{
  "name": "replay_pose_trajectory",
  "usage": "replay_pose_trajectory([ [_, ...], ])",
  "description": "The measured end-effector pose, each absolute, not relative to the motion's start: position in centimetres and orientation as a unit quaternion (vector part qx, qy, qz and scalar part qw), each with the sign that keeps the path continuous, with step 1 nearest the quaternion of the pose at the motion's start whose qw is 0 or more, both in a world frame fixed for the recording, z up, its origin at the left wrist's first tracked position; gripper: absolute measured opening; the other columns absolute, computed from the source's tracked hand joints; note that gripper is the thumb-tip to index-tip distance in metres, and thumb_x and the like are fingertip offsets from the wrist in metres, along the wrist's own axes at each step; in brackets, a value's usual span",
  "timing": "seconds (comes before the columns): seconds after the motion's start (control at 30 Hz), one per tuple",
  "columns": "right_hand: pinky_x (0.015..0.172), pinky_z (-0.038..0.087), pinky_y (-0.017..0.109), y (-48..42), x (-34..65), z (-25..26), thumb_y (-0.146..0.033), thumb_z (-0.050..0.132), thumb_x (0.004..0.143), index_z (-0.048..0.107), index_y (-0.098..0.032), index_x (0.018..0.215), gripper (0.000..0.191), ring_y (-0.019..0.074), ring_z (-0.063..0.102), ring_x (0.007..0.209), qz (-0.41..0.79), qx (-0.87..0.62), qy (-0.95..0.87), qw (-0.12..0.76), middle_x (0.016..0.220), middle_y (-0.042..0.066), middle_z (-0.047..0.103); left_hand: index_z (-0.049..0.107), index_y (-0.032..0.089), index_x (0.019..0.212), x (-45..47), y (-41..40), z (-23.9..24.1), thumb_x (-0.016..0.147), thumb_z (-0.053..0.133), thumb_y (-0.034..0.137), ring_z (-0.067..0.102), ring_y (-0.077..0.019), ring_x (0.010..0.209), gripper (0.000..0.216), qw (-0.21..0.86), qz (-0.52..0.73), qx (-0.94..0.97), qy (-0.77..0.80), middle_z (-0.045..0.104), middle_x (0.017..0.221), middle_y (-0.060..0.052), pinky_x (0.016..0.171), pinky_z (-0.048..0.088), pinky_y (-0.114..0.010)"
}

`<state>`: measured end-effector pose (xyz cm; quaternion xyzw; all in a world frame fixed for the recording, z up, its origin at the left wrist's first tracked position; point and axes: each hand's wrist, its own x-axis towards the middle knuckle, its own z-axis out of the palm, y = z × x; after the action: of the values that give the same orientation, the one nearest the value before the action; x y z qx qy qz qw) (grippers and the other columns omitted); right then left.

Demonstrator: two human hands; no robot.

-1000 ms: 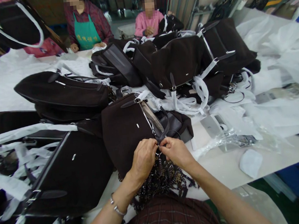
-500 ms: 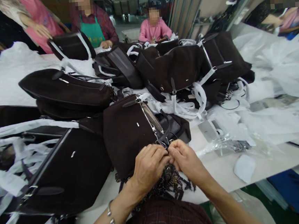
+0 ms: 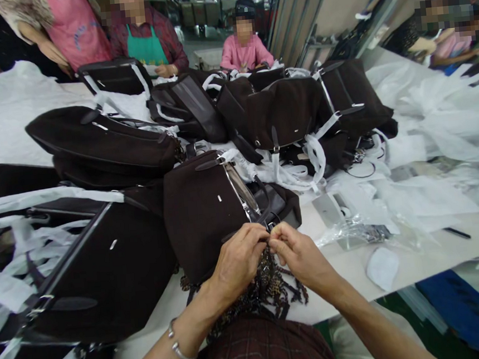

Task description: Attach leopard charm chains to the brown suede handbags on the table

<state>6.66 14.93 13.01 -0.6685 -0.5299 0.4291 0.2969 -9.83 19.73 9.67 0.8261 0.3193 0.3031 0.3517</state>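
A dark brown handbag (image 3: 203, 216) lies on the table in front of me, its zipped opening facing right. At its near right corner my left hand (image 3: 243, 252) and my right hand (image 3: 294, 250) meet, fingertips pinched close together beside the strap (image 3: 266, 199). What they pinch is small and hidden by the fingers. Below them hangs a bunch of patterned fringe (image 3: 274, 288), dark with tan specks, resting between the bag and my body. A bracelet is on my left wrist.
More dark handbags (image 3: 106, 141) with white-wrapped handles (image 3: 48, 196) crowd the left and back. To the right lie clear plastic wrap (image 3: 353, 234), a white oval piece (image 3: 382, 267), a black pen-like item (image 3: 457, 233) and white sheets (image 3: 446, 100). Several people are around the table.
The view has shifted slightly. Both hands stay pinched together at the bag's corner, with the fingers a little changed in position. A person at the back left has moved an arm off a bag.
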Motion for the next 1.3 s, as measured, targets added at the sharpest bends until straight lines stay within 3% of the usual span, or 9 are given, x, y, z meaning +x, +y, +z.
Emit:
replay_pose_trajectory([
  [0.23, 0.057, 0.041, 0.023, 14.9, 7.7, 14.1, -0.023, 0.056, 0.088, 0.056, -0.023, 0.091, 0.003, 0.0108, 0.053, 0.058, 0.462, -0.648, -0.54, 0.274, 0.065, -0.006, 0.054, 0.065, 0.02, 0.089, -9.6, 21.7, 9.9, 0.098, 0.049, 0.024, 0.062, -0.0128, 0.082, 0.019, 0.417, 0.237, 0.826, 0.296, 0.067, 0.087, 0.0, 0.077, 0.047, -0.024],
  [0.33, 0.059, 0.043, 0.023, 14.7, 9.2, 14.7, -0.019, 0.056, 0.087, 0.061, -0.022, 0.096, 0.011, 0.0112, 0.056, 0.059, 0.48, -0.632, -0.574, 0.203, 0.068, -0.005, 0.058, 0.067, 0.019, 0.085, -9.6, 22.1, 10.1, 0.095, 0.053, 0.023, 0.061, -0.0118, 0.079, 0.017, 0.494, 0.253, 0.769, 0.318, 0.068, 0.084, 0.001, 0.075, 0.045, -0.022],
  [0.57, 0.067, 0.042, 0.027, 14.0, 12.0, 15.9, -0.02, 0.054, 0.091, 0.068, -0.019, 0.076, 0.02, 0.0135, 0.057, 0.069, 0.36, -0.607, -0.708, 0.036, 0.074, 0.001, 0.065, 0.072, 0.018, 0.081, -8.7, 22.2, 9.1, 0.087, 0.061, 0.026, 0.056, -0.0095, 0.062, 0.015, 0.627, 0.242, 0.636, 0.38, 0.069, 0.074, 0.001, 0.059, 0.041, -0.02],
  [0.67, 0.069, 0.045, 0.028, 13.7, 12.4, 16.0, -0.021, 0.056, 0.091, 0.066, -0.02, 0.079, 0.015, 0.0135, 0.059, 0.073, 0.35, -0.617, -0.696, 0.112, 0.079, 0.001, 0.065, 0.069, 0.017, 0.085, -8.4, 22.4, 8.9, 0.084, 0.064, 0.027, 0.053, -0.0086, 0.056, 0.012, 0.673, 0.245, 0.57, 0.403, 0.069, 0.072, 0.0, 0.054, 0.042, -0.019],
  [0.77, 0.072, 0.05, 0.028, 13.7, 11.8, 15.1, -0.025, 0.058, 0.091, 0.065, -0.02, 0.082, 0.012, 0.0159, 0.063, 0.088, 0.358, -0.638, -0.626, 0.271, 0.095, 0.004, 0.067, 0.065, 0.016, 0.085, -8.4, 22.7, 9.1, 0.082, 0.066, 0.029, 0.053, -0.0079, 0.055, 0.013, 0.697, 0.249, 0.536, 0.407, 0.07, 0.072, 0.0, 0.051, 0.042, -0.017],
  [0.87, 0.072, 0.058, 0.029, 14.3, 9.7, 13.5, -0.032, 0.065, 0.088, 0.066, -0.021, 0.084, 0.011, 0.0202, 0.065, 0.103, 0.446, -0.616, -0.469, 0.449, 0.114, 0.007, 0.065, 0.065, 0.016, 0.086, -8.5, 23.1, 9.2, 0.083, 0.066, 0.035, 0.052, -0.0066, 0.052, 0.019, 0.701, 0.246, 0.529, 0.409, 0.07, 0.072, 0.0, 0.048, 0.04, -0.016],
  [0.97, 0.065, 0.061, 0.027, 15.4, 7.2, 11.9, -0.034, 0.074, 0.08, 0.066, -0.022, 0.086, 0.015, 0.0212, 0.069, 0.101, 0.571, -0.522, -0.251, 0.581, 0.11, 0.004, 0.07, 0.065, 0.016, 0.087, -8.7, 23.2, 9.2, 0.084, 0.066, 0.039, 0.051, -0.0063, 0.051, 0.023, 0.703, 0.257, 0.522, 0.409, 0.068, 0.07, 0.001, 0.047, 0.04, -0.016],
  [1.13, 0.055, 0.057, 0.017, 16.5, 5.5, 11.2, -0.03, 0.086, 0.067, 0.073, -0.02, 0.091, 0.029, 0.0089, 0.066, 0.064, 0.633, -0.451, -0.105, 0.62, 0.076, 0.0, 0.073, 0.065, 0.015, 0.081, -9.1, 22.9, 9.0, 0.082, 0.07, 0.04, 0.049, -0.0057, 0.05, 0.025, 0.708, 0.283, 0.494, 0.418, 0.06, 0.064, 0.004, 0.048, 0.041, -0.016],
  [1.3, 0.059, 0.057, 0.019, 16.2, 6.5, 11.5, -0.028, 0.087, 0.066, 0.074, -0.016, 0.097, 0.036, 0.009, 0.066, 0.061, 0.623, -0.519, -0.153, 0.565, 0.077, 0.003, 0.075, 0.07, 0.016, 0.088, -9.5, 22.3, 8.9, 0.082, 0.069, 0.037, 0.05, -0.0068, 0.054, 0.022, 0.701, 0.272, 0.5, 0.43, 0.062, 0.067, 0.002, 0.051, 0.041, -0.018],
])
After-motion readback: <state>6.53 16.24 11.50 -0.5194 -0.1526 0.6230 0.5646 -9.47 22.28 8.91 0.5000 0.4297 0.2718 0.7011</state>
